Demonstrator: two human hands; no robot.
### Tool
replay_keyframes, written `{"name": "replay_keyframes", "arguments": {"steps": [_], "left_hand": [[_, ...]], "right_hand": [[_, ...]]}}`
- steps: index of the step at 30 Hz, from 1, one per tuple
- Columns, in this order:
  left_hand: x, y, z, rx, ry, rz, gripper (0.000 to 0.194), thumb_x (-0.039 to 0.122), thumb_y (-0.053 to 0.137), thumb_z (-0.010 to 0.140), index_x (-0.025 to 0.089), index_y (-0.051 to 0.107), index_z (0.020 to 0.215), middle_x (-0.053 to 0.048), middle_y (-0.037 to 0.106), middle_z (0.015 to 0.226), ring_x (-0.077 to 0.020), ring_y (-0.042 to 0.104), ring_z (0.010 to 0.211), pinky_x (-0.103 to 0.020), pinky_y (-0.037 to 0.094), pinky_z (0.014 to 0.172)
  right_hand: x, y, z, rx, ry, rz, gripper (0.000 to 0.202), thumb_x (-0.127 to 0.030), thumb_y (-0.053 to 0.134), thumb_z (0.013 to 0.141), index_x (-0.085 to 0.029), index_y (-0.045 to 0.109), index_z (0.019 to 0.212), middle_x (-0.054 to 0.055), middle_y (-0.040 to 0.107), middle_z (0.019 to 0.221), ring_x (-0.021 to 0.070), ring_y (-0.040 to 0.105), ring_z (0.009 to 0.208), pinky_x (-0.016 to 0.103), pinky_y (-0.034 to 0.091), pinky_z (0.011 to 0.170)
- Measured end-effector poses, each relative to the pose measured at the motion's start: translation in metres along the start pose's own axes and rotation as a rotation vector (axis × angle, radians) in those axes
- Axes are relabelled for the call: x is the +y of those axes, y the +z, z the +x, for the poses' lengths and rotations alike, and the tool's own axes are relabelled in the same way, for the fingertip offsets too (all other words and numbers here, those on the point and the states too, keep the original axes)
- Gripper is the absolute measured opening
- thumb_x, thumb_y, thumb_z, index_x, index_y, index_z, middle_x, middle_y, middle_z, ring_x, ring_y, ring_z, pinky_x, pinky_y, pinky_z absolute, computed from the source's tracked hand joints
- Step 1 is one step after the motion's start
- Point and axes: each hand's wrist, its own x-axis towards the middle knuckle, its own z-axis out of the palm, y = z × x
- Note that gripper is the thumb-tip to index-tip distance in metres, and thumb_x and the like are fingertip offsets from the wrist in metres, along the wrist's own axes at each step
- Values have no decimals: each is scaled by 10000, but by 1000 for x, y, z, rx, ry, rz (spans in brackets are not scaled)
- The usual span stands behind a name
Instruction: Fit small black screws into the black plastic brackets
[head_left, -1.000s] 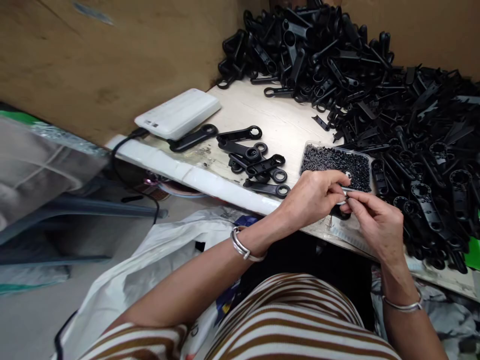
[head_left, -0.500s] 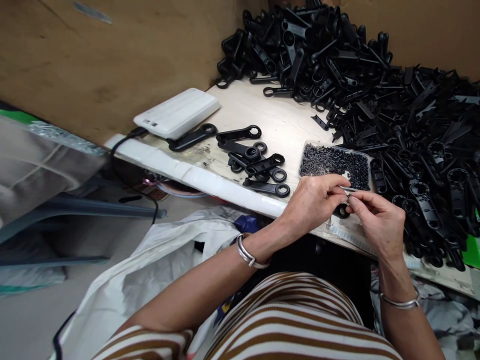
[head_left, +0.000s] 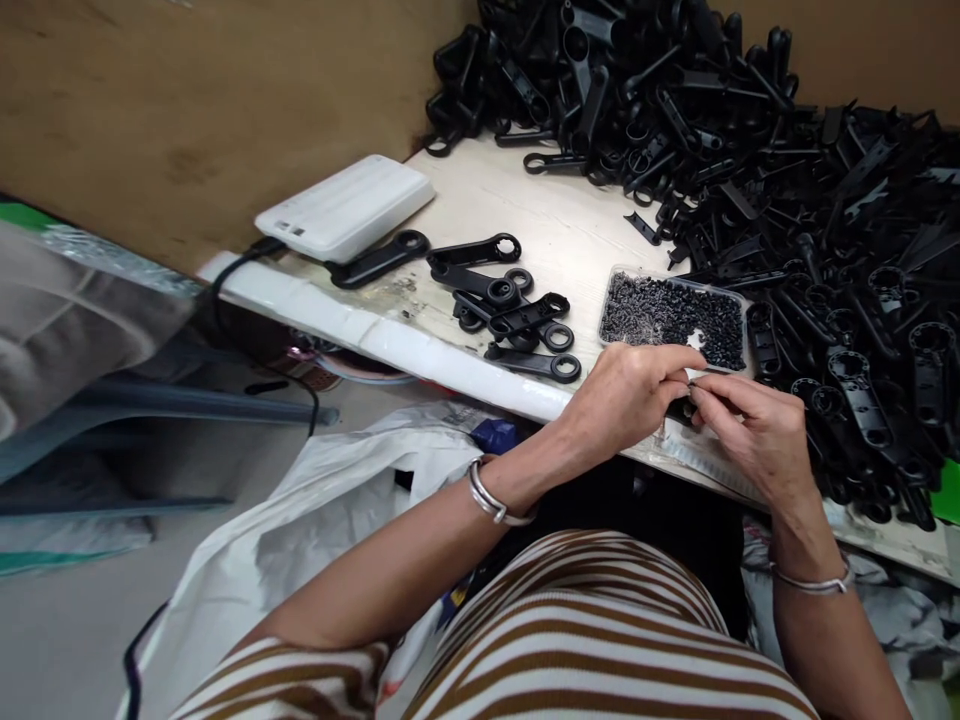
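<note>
My left hand point(head_left: 626, 395) is closed at the near edge of a clear tray point(head_left: 602, 335) filled with small black and grey pieces point(head_left: 675, 315). My right hand point(head_left: 761, 425) pinches just beside it, and the fingertips of both hands meet around something tiny, too small to make out. Below the fingertips a dark part shows, mostly hidden by my fingers. To the left, several black ring-ended parts point(head_left: 529, 315) lie in a loose group on the pale table point(head_left: 525, 210).
A big heap of black plastic parts point(head_left: 750, 190) covers the back and right of the table. At the left lie a white power bank point(head_left: 345, 205) with a black cable point(head_left: 217, 300) and a white bag point(head_left: 300, 530) below the padded edge.
The view has shifted slightly. My fingertips have drawn closer together, and the dark ring below them is now more hidden.
</note>
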Motion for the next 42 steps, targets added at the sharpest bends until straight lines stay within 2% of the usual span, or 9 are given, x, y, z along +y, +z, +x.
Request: {"name": "replay_keyframes", "arguments": {"steps": [5, 8, 13, 17, 24, 28, 33, 37, 42], "left_hand": [[-2, 1, -1, 9, 30, -38, 165, 89, 667, 824, 172, 715, 959, 0, 764, 889, -136, 716, 798, -194, 505, 743], [-1, -4, -5, -40, 53, -28, 178, 115, 666, 839, 177, 688, 1004, 9, 754, 860, -132, 709, 791, -200, 509, 754], [-5, -13, -19, -149, 171, 294, 220, 113, 651, 844, 157, 631, 1059, -68, 720, 985, -212, 662, 946, -313, 502, 846], [-11, -9, -27, -194, 192, 421, 201, 29, 555, 856, 152, 619, 1001, -61, 702, 909, -206, 641, 896, -325, 499, 832], [-10, 2, -35, -167, 181, 379, 171, 54, 535, 888, 154, 622, 997, -54, 694, 908, -195, 619, 864, -309, 513, 807], [-8, 4, -40, -152, 171, 343, 161, 60, 501, 911, 146, 622, 976, -53, 676, 882, -189, 599, 854, -307, 511, 792], [-7, 3, -41, -174, 163, 314, 172, 64, 469, 927, 141, 615, 974, -59, 667, 909, -189, 584, 896, -306, 515, 803], [-7, 2, -41, -177, 160, 305, 181, 55, 454, 929, 144, 608, 965, -50, 659, 908, -186, 570, 908, -296, 513, 808], [-8, 2, -42, -175, 160, 288, 175, 57, 453, 931, 142, 604, 949, -52, 654, 912, -192, 566, 915, -309, 512, 829]], "right_hand": [[-2, -1, 2, 25, 5, -20, 114, -183, 597, 864, -195, 704, 828, 7, 731, 736, 135, 670, 595, 249, 557, 632], [-3, -4, 0, 26, 66, -21, 123, -209, 603, 847, -199, 705, 779, -9, 708, 661, 121, 629, 521, 236, 531, 565], [1, -12, -12, -15, 135, -31, 143, -246, 607, 855, -184, 706, 772, -2, 697, 651, 109, 606, 502, 224, 507, 538], [6, -15, -25, -35, 154, -85, 138, -247, 599, 860, -192, 706, 791, -1, 693, 665, 110, 600, 520, 224, 499, 536], [-2, -9, -32, -56, 78, -181, 117, -196, 581, 881, -189, 683, 823, 11, 703, 713, 121, 632, 575, 228, 512, 594], [-7, -2, -33, -70, 12, -244, 122, -177, 559, 900, -190, 672, 856, 33, 719, 764, 143, 666, 641, 248, 510, 630], [-10, 2, -33, -96, -17, -340, 138, -171, 530, 920, -172, 656, 863, 43, 709, 754, 139, 647, 624, 250, 474, 615], [-16, 0, -30, -169, -26, -442, 181, -180, 487, 947, -167, 633, 841, 51, 697, 758, 149, 647, 635, 267, 433, 607], [-31, 1, -21, -309, -2, -612, 232, -172, 461, 943, -181, 576, 741, 54, 647, 693, 172, 604, 558, 309, 335, 528]]}}
